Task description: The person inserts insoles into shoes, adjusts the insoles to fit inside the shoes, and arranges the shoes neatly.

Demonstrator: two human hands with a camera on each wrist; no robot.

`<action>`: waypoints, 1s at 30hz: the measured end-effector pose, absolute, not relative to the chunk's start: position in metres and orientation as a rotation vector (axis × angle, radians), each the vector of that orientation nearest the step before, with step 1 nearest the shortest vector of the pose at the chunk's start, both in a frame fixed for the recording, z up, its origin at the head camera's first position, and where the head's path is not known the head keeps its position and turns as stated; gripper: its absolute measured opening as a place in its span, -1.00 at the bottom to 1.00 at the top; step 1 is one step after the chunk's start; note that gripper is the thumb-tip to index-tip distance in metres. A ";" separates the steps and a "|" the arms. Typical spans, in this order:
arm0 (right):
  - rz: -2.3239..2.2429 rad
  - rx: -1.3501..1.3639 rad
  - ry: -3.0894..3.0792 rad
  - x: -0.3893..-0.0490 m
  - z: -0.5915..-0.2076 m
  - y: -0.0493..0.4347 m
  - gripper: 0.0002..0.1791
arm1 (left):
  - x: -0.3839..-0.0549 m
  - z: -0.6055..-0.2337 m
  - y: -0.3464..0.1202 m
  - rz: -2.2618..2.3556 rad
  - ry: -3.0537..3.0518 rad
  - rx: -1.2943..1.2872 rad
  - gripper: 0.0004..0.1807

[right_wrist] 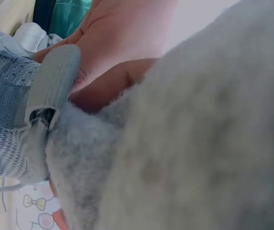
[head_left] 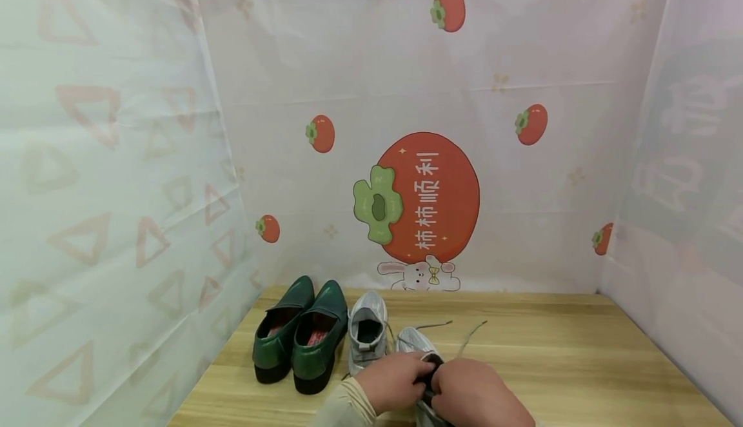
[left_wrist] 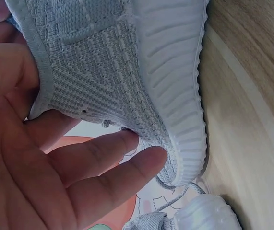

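A light grey knit sneaker point(head_left: 415, 340) lies in front of me, toe toward the back wall. My left hand point(head_left: 395, 378) grips its collar, thumb and forefinger at the opening; the other fingers point(left_wrist: 113, 187) stretch along the knit upper. At the shoe's opening my right hand point(head_left: 476, 391) is curled. A fuzzy pale grey insole-like piece point(right_wrist: 160, 158) fills much of the right wrist view, reaching into the collar beside the heel tab point(right_wrist: 55, 81). It hides the right fingers there. The left hand shows behind it.
The other grey sneaker point(head_left: 368, 324) stands just left. Beyond it is a pair of green loafers point(head_left: 319, 343). Loose laces point(head_left: 473, 337) trail over the wooden tabletop point(head_left: 580, 362). Printed cloth walls point(head_left: 551, 220) enclose the back and both sides.
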State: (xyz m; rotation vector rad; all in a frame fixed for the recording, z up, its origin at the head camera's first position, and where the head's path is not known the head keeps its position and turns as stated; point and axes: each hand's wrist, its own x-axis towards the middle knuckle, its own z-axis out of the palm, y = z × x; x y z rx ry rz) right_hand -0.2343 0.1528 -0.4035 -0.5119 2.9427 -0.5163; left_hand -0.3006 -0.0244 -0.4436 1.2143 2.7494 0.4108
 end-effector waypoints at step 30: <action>-0.564 -0.532 3.035 -0.250 -0.430 0.147 -0.72 | -0.301 -0.442 -0.027 0.462 2.740 1.219 -0.85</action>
